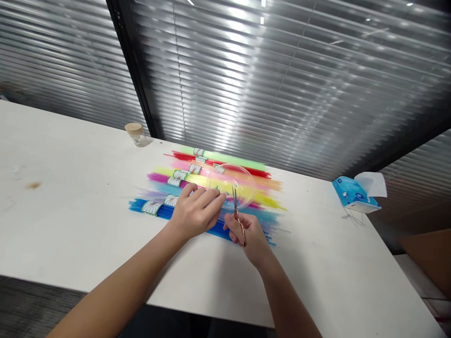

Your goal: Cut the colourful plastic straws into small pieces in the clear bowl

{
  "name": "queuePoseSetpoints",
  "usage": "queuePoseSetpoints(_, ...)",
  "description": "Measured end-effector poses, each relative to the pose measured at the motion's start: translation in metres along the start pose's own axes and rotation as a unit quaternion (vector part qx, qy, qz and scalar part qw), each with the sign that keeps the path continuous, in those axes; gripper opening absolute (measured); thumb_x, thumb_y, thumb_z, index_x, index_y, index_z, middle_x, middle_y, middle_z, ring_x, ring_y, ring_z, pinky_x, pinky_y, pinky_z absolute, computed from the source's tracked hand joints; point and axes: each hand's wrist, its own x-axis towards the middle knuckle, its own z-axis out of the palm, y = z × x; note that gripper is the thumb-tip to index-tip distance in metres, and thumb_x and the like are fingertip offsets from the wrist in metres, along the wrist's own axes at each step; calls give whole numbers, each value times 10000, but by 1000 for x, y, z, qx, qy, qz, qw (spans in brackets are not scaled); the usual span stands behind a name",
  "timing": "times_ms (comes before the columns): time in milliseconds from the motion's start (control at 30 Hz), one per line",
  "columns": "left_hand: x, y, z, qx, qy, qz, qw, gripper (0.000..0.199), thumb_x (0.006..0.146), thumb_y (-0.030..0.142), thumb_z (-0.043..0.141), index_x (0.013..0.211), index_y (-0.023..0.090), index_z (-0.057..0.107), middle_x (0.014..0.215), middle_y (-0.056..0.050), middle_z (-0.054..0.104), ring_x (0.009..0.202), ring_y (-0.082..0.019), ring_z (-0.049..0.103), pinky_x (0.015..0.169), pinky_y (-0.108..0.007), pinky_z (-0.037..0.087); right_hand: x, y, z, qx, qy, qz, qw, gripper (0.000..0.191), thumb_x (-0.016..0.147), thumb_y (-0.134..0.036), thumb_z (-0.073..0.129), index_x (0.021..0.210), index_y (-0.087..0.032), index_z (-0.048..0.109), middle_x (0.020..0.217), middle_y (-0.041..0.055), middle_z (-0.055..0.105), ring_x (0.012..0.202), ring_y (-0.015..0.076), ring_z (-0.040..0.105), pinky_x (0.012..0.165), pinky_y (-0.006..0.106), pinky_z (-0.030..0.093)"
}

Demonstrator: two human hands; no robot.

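My right hand (248, 234) holds copper-handled scissors (236, 206), their narrow blades pointing away from me over a clear round plastic bowl (248, 180). To the left, my left hand (198, 210) is closed above the bundles, its fingers curled in a pinch; whatever it grips is too small to make out. Beneath both hands and the bowl lie bundles of thin coloured sticks: a blue bundle (139, 205) nearest me, then purple, yellow and pink ones, a red bundle (183, 156) and a pale green one at the back. Patterned paper bands wrap several bundles.
A small glass jar with a wooden lid (136, 134) stands at the back left of the white table (70, 206). At the right edge is a blue tissue pack (354, 193) with a white sheet sticking out. Metal blinds rise behind; a cardboard box (430, 258) sits at the lower right.
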Motion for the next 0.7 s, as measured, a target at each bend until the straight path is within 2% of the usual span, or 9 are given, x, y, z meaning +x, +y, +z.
queuePoseSetpoints(267,0,0,0,-6,-5,3,1000,110,871,136,552,920,189,635,819,-11,713,597,-128,547,666,-336,349,-1,-1,1,-24,-1,-8,1000,573,805,-727,639,637,-200,491,521,-57,317,519,107,246,504,279,178)
queuePoseSetpoints(700,0,1,1,1,-2,0,1000,124,859,132,548,927,195,631,819,-5,717,594,-128,531,663,-334,353,0,1,2,-2,4,-15,1000,585,811,-722,639,627,-192,473,529,-53,347,519,98,262,509,279,178)
